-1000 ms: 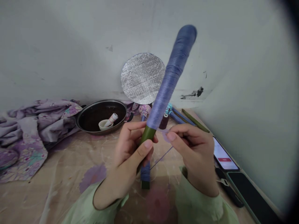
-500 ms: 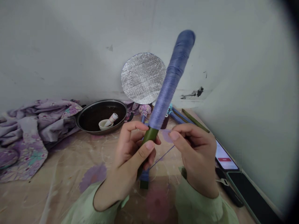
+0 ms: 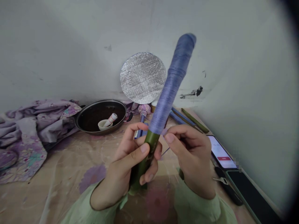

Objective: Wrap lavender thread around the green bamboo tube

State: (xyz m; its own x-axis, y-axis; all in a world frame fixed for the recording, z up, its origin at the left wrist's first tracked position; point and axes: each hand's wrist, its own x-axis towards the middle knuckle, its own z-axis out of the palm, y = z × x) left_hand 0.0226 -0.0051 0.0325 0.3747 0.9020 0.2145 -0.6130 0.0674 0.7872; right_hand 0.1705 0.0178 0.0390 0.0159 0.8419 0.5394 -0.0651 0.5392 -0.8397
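A green stick (image 3: 153, 139), its upper part wrapped in blue-purple thread (image 3: 164, 102), leans up to the right. Around its bare green part my left hand (image 3: 130, 158) is closed, thumb on the front and fingers behind. My right hand (image 3: 189, 152) pinches the thin purple thread (image 3: 164, 132) just right of the lower edge of the wrapping. A short length of thread also shows below, between the two hands. The stick's lower end is partly hidden by my left hand.
On the flowered tablecloth (image 3: 70, 168) lie purple cloth (image 3: 28, 130), a dark pan (image 3: 86, 118) with a white bowl (image 3: 102, 125), more sticks (image 3: 195, 120), a lit phone (image 3: 221, 152), a dark device (image 3: 252, 193) and a black-handled tool (image 3: 230, 188). A round silver disc (image 3: 143, 77) stands by the wall.
My right hand has moved left, closer to the stick, and the thread between them is shorter. The stick has shifted slightly, and more of its green lower part shows.
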